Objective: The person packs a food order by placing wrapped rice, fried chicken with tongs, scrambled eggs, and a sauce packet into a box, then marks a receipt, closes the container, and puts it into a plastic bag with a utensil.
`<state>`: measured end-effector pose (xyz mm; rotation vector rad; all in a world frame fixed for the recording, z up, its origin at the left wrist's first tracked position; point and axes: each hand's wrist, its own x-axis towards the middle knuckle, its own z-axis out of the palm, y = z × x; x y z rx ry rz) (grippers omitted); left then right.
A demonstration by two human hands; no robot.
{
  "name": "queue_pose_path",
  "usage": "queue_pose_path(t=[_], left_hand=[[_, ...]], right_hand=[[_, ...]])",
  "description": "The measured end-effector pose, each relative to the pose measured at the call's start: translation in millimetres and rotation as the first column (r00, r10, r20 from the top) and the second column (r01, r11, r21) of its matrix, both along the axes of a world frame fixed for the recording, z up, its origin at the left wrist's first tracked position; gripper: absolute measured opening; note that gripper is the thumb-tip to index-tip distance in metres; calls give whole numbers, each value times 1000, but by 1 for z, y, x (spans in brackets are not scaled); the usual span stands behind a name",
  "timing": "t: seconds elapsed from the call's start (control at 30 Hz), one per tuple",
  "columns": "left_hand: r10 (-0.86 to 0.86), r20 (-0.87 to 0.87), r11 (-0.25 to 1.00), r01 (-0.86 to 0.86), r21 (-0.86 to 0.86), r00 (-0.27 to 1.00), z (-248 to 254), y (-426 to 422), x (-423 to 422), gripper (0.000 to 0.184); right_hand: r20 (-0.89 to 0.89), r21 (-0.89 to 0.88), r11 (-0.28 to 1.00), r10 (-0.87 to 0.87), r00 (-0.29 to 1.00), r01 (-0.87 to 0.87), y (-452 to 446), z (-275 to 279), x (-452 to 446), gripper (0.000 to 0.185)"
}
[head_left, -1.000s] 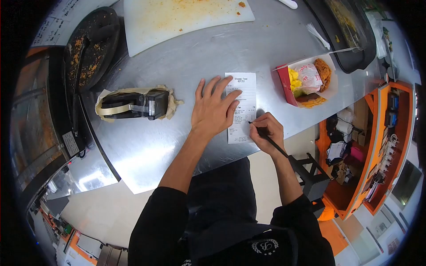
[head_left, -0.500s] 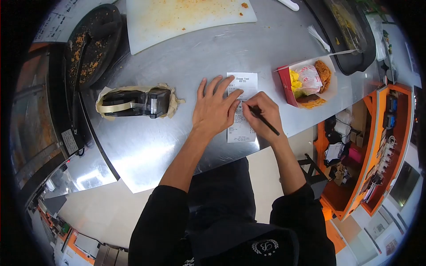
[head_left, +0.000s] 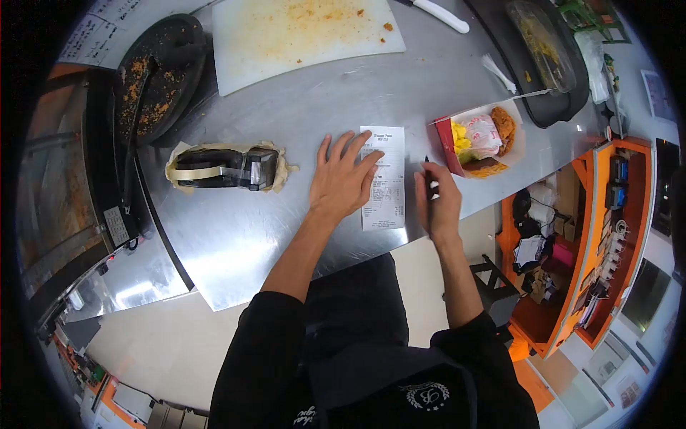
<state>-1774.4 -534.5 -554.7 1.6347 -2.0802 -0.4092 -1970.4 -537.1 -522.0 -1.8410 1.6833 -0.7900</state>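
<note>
My left hand (head_left: 341,179) lies with its fingers spread, the fingertips and thumb resting on the left side of a printed paper receipt (head_left: 386,200). Pen scribbles show on the receipt's lower half. Just off the receipt's right edge, my right hand (head_left: 441,204) is closed around a black pen (head_left: 433,187), much of which the fingers cover. Beyond that hand sits an open red-and-white food box (head_left: 444,143) holding fried chicken (head_left: 504,131), a white wrapped item (head_left: 480,136) and something yellow (head_left: 459,136).
A tape dispenser (head_left: 229,168) stands on the steel table (head_left: 300,93) to the left. Further back are a crumb-strewn black pan (head_left: 189,82) with tongs, a white cutting board (head_left: 307,39), a white-handled knife (head_left: 443,16) and a black tray (head_left: 564,107). Orange shelving (head_left: 557,329) stands at right.
My right hand has lifted off the receipt and moved right with the pen, which has turned in the fingers. My left hand stays on the receipt. The view has shifted slightly.
</note>
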Motion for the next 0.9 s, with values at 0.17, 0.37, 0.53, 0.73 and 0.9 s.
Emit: queue_pose_path(t=[0.17,0.37,0.53,0.73,0.9], left_hand=[[1,22,1000,-1,-13,1000,1,1,1,29],[7,-132,1000,-5,14,991,13,4,5,30],[12,-153,1000,-12,-3,988,5,2,5,30],[23,-255,997,-42,-69,967,9,3,6,31],[204,-363,970,-237,-50,909,48,-6,-16,30]], right_hand=[[-458,79,970,240,856,-230,11,-12,16,41],[-468,190,973,206,859,-130,-4,0,24,37],[-332,150,983,153,931,-108,-20,2,24,33],[-47,250,966,82,996,-67,6,47,-28,18],[-19,-4,987,-160,987,160,-40,91,-142,29]])
